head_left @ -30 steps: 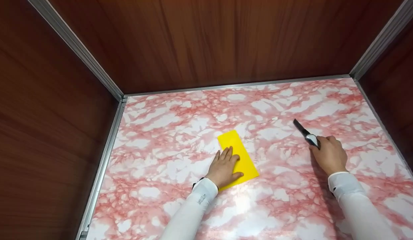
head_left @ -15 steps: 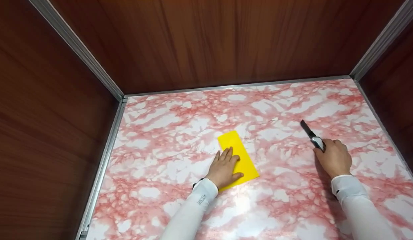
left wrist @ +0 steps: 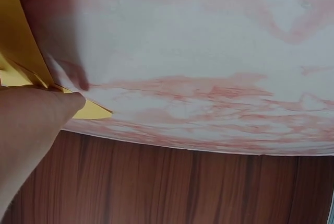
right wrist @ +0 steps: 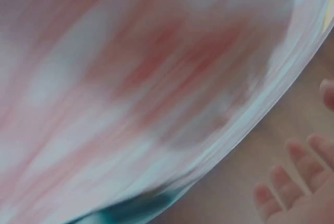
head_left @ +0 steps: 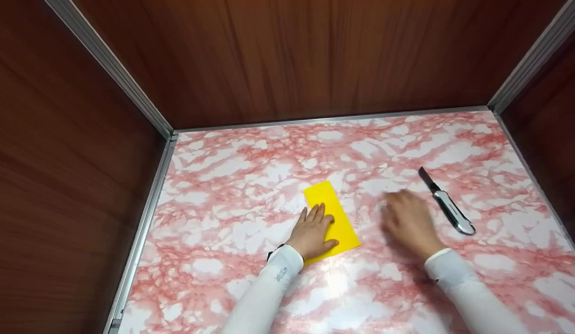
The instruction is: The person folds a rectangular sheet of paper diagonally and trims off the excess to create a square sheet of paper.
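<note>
A piece of yellow paper lies on the pink-and-white marbled tabletop. My left hand rests on it with fingers spread, partly covering it. In the left wrist view, the yellow paper shows around my left hand. Blurred by motion, my right hand is over the tabletop between the paper and a utility knife, holding nothing. The right wrist view shows my right hand's loosely extended fingers. The knife lies to the right of that hand, its dark blade pointing away.
The marbled tabletop is bordered by metal edging. Brown wood-grain panels stand at the back, on the left and on the right.
My right hand has let go of the utility knife, leaving it on the tabletop, and moved left toward the yellow paper. My left hand has stayed in place on the paper.
</note>
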`<state>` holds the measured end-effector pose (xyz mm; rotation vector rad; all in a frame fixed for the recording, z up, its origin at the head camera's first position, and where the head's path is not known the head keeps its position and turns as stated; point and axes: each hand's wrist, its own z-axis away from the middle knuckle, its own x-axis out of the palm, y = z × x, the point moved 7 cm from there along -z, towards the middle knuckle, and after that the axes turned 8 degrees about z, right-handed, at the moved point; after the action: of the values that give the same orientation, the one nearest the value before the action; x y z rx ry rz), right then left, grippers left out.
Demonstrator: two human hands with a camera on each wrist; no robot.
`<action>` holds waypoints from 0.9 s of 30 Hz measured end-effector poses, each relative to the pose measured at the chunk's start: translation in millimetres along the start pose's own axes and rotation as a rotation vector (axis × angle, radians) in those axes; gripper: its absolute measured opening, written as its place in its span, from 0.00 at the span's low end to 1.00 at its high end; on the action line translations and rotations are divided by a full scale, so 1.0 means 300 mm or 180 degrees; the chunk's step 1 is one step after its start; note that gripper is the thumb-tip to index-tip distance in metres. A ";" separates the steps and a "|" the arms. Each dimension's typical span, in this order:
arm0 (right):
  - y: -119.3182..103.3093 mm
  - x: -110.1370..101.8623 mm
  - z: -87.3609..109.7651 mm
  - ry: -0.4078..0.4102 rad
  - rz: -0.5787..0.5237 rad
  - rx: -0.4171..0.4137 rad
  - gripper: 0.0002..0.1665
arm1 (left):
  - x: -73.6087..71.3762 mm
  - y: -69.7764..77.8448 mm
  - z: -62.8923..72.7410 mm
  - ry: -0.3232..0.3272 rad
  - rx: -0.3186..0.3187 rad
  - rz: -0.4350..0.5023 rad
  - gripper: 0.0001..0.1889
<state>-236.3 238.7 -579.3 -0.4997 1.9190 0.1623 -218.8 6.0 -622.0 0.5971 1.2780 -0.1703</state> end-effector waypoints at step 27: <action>-0.373 0.204 0.031 -0.1388 -0.0294 -0.0917 0.42 | 0.059 0.015 0.164 0.0174 -0.0141 -0.0344 0.39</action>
<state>-201.5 124.7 -625.4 -0.6820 1.4494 0.4542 -170.0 -11.7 -629.1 0.4980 1.3645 -0.2158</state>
